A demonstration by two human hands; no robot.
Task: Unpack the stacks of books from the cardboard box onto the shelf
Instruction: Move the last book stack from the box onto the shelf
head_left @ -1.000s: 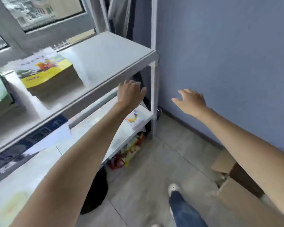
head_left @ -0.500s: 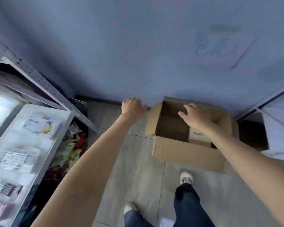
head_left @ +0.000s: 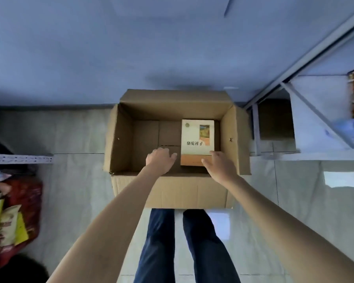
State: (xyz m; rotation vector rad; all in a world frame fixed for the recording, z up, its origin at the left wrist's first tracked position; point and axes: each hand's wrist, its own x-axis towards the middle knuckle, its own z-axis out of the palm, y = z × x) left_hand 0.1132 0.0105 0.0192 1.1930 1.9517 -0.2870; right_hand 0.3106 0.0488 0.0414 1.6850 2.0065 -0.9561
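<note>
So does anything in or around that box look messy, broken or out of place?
Nothing stands out. The cardboard box sits open and undamaged on the floor, with one stack of books lying flat and square in its right half. The left hand and right hand reach in, holding nothing yet.

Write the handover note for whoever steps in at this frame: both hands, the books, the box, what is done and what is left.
Left hand: empty, fingers curled, inside the box, beside the near left corner of the books.
Right hand: empty and open, at the near right corner of the books; contact cannot be told.
Books: one stack, cream cover on top, in the right half of the box on the floor. The left half of the box is bare.
Done: that half looks unpacked.
Left: grip this stack with both hands, lift it out and set it on the shelf.
</note>
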